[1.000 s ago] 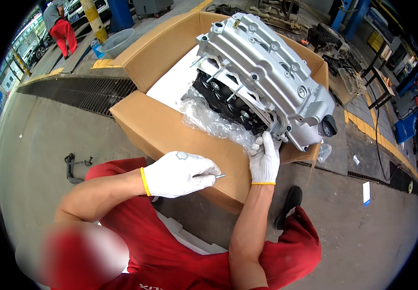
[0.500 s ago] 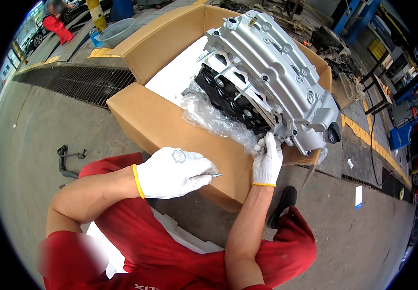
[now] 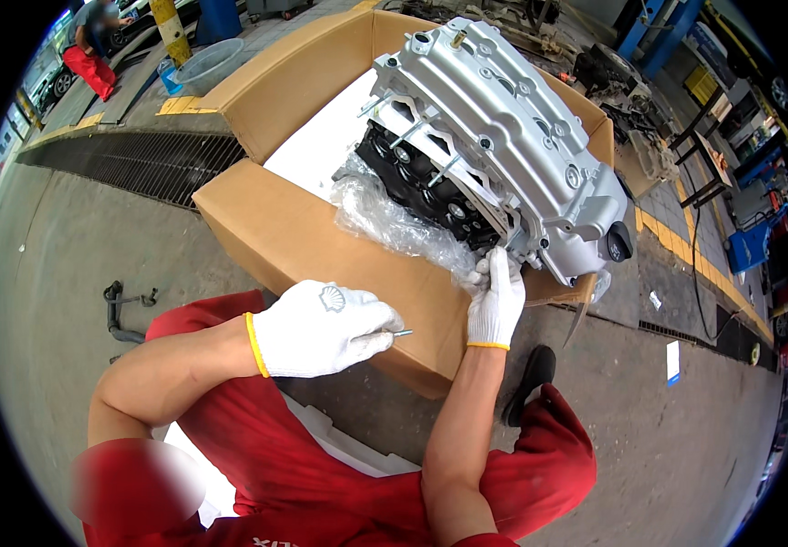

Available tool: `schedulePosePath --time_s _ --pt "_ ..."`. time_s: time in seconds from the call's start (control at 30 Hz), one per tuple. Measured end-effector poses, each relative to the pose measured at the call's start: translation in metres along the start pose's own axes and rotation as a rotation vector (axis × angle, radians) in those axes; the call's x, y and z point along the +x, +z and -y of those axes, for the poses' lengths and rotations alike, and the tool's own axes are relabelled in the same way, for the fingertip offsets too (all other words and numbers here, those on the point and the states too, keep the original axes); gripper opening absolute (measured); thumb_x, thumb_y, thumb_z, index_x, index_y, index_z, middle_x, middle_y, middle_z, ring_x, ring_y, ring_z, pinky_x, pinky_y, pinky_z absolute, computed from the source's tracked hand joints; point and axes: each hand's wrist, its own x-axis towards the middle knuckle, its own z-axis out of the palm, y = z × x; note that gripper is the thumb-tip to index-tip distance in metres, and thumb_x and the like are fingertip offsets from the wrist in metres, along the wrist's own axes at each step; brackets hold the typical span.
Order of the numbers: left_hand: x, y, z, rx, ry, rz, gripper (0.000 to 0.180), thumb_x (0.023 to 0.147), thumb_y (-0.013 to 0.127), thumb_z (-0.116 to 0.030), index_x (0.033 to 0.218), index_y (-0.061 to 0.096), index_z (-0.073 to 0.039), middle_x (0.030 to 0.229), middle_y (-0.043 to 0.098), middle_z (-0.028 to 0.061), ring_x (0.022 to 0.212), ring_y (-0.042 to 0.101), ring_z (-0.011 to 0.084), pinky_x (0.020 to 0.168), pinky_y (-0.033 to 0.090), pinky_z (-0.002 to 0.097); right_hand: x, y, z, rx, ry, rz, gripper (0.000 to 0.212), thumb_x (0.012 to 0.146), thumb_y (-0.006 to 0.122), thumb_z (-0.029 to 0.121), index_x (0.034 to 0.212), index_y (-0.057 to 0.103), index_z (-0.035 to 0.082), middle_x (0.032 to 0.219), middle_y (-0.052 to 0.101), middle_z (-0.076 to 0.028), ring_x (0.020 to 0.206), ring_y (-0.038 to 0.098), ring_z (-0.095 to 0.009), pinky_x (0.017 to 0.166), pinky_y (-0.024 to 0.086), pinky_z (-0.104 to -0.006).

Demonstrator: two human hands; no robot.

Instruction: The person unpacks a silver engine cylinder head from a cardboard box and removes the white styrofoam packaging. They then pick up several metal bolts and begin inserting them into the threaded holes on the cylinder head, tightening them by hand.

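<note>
My left hand [image 3: 328, 328], in a white knit glove with a yellow cuff, is closed over the flap of the cardboard box. A thin metal stud [image 3: 402, 334] sticks out from its fingertips. My right hand [image 3: 496, 303], gloved alike, is raised to the near lower corner of a silver-and-black engine [image 3: 508, 128]. Its fingers are pinched together against the engine's side; what they grip, if anything, is hidden. Similar metal studs [image 3: 446, 170] project from the engine's flange. Crumpled clear plastic wrap [image 3: 394, 223] lies along the black lower side, touching my right fingers.
The engine sits in an open cardboard box [image 3: 257, 210] with white foam [image 3: 316, 137] inside. A bent black hose [image 3: 116, 310] lies on the floor at left. Floor grating [image 3: 139, 164] runs behind the box. Another person [image 3: 91, 50] in red trousers is at far left.
The whole view has shifted slightly, so the box and engine appear a little further left. Both hands keep nearly the same pose, the left still holding the stud.
</note>
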Motion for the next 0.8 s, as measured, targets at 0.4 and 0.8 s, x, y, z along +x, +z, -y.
schedulePosePath --time_s 0.4,0.8 --pt "0.005 0.005 0.002 0.016 0.045 -0.02 0.019 0.102 0.067 -0.029 0.115 0.072 -0.015 0.092 0.073 0.0085 0.081 0.074 0.0309 0.072 0.059 0.0433 -0.005 0.002 0.001 0.031 0.032 0.056 0.026 0.11 0.063 0.035 0.106 0.065 0.01 0.081 0.062 0.001 0.064 0.058 -0.012 0.06 0.049 -0.0274" --pt "-0.004 0.01 0.006 -0.032 0.052 -0.07 0.019 0.103 0.064 -0.029 0.114 0.07 -0.014 0.095 0.074 0.0073 0.079 0.073 0.031 0.065 0.058 0.0437 0.005 -0.01 0.0 0.195 0.045 0.161 0.015 0.106 0.071 0.02 0.118 0.068 0.012 0.094 0.069 -0.001 0.071 0.059 -0.006 0.059 0.046 -0.0193"
